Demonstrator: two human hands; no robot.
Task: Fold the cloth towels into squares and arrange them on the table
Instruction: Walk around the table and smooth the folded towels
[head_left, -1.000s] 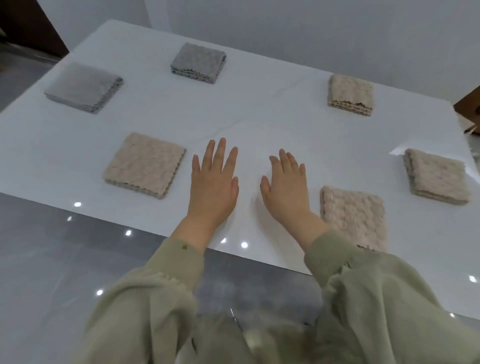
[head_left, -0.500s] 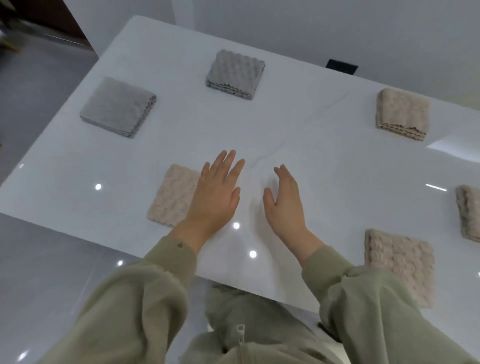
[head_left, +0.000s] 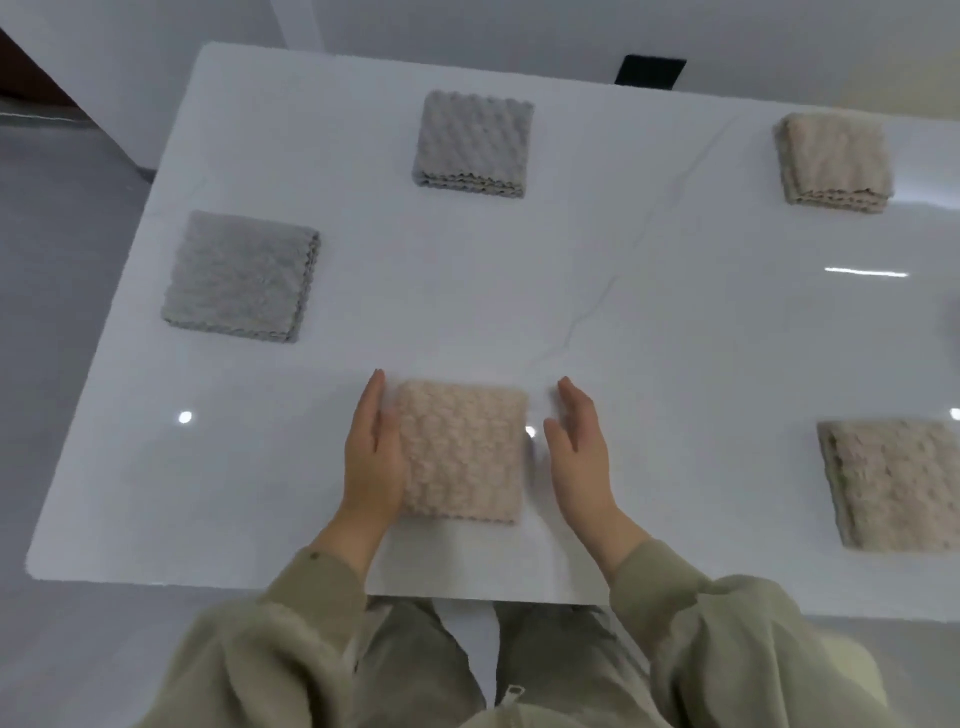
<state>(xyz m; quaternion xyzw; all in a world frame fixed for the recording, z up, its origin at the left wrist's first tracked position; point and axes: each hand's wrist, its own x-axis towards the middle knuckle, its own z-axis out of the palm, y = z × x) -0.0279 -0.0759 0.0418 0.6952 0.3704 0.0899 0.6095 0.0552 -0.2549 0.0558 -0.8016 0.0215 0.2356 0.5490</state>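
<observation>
A folded beige towel (head_left: 462, 449) lies square near the front edge of the white table (head_left: 649, 322). My left hand (head_left: 371, 457) stands on edge with straight fingers against the towel's left side. My right hand (head_left: 579, 457) stands the same way just off the towel's right side, a small gap between them. Further folded squares lie around: a grey towel (head_left: 241, 275) at the left, a grey towel (head_left: 474, 144) at the back, a beige towel (head_left: 834, 163) at the back right and a beige towel (head_left: 891, 483) at the right.
The table's front edge runs just before my green sleeves, its left edge beside the left grey towel. Grey floor lies to the left. A white wall with a black socket (head_left: 650, 71) stands behind the table.
Both hands moved left from flat on the bare table to the front beige towel and turned on edge either side of it. The camera view shifted left.
</observation>
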